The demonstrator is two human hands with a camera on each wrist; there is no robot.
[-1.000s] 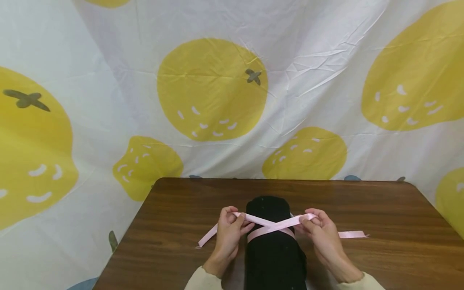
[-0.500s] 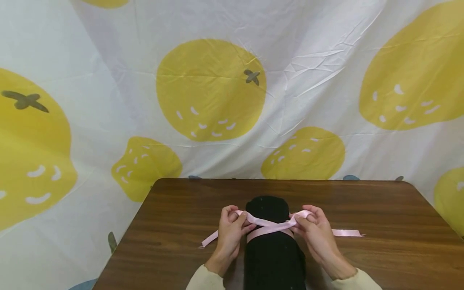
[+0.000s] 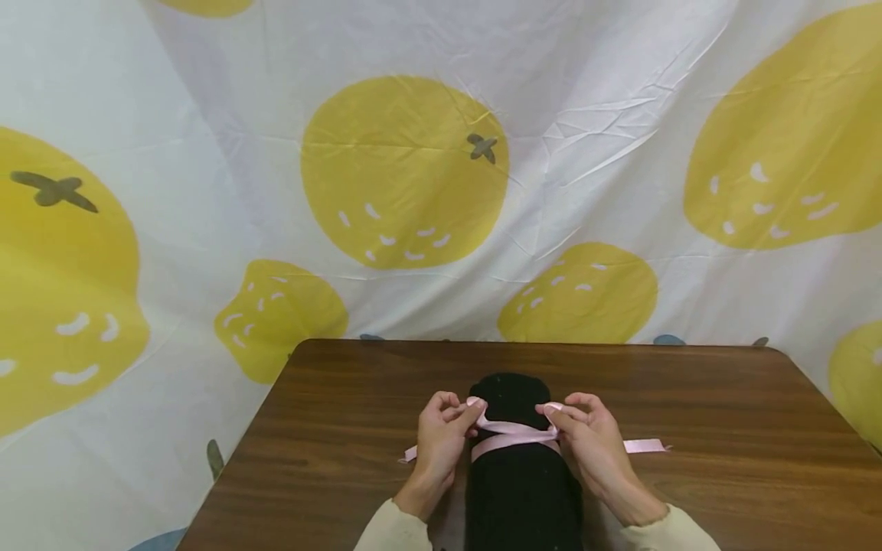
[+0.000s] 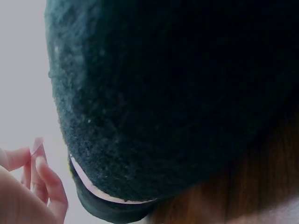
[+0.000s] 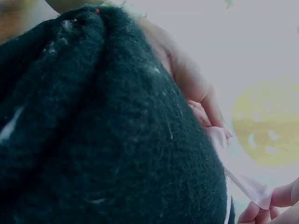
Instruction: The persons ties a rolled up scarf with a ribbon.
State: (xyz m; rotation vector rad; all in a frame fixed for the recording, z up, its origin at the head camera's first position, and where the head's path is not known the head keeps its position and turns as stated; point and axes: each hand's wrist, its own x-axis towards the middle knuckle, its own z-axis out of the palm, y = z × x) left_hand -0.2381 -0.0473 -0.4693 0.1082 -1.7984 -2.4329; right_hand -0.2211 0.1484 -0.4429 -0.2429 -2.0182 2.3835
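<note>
Between my left hand [image 3: 441, 438] and right hand [image 3: 586, 440], the black fabric roll [image 3: 520, 474] lies on the bench [image 3: 723, 428], long axis pointing away from me. Each hand pinches one pink ribbon [image 3: 513, 435] end, crossed atop the roll.

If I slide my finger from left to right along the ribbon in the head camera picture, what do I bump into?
Loose ribbon end → left hand → black roll with the ribbon crossing → right hand → other ribbon end, all on the wooden table.
</note>
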